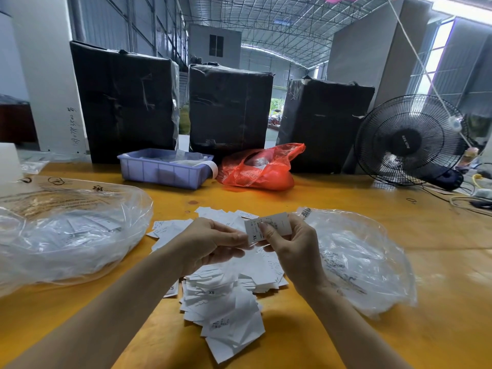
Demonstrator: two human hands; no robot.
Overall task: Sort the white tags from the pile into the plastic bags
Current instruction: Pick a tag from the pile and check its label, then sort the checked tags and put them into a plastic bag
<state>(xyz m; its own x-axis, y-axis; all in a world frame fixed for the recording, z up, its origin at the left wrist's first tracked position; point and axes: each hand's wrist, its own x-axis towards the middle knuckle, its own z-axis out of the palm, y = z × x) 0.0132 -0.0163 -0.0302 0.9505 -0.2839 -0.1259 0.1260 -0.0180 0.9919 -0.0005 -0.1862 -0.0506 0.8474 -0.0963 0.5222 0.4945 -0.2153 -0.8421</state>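
- The left hand (213, 245) and the right hand (288, 245) are raised together above the pile, each pinching a few small white paper tags (267, 227); the front one reads XL, and it is probably held up face-on so its size can be read before it is dropped.
- The loose heap of white printed tags (226, 296) lies on the surface directly under the hands, within easy reach of either; some pieces show XS.
- A large clear plastic bag on the left (66, 235) and a smaller clear plastic bag on the right (354, 259) flank the heap, both already holding white tags; one on each side likely serves one size group per hand.
- The yellow-orange wooden surface (346, 198) also carries a lilac plastic crate (162, 171), a crumpled red plastic bag (259, 169) and a black desk fan (408, 141) with cables beside it.
- Three tall cartons wrapped in black film (230, 107) stand along the far edge.
- Beyond is a warehouse hall with a metal-truss roof and daylight at the far opening.
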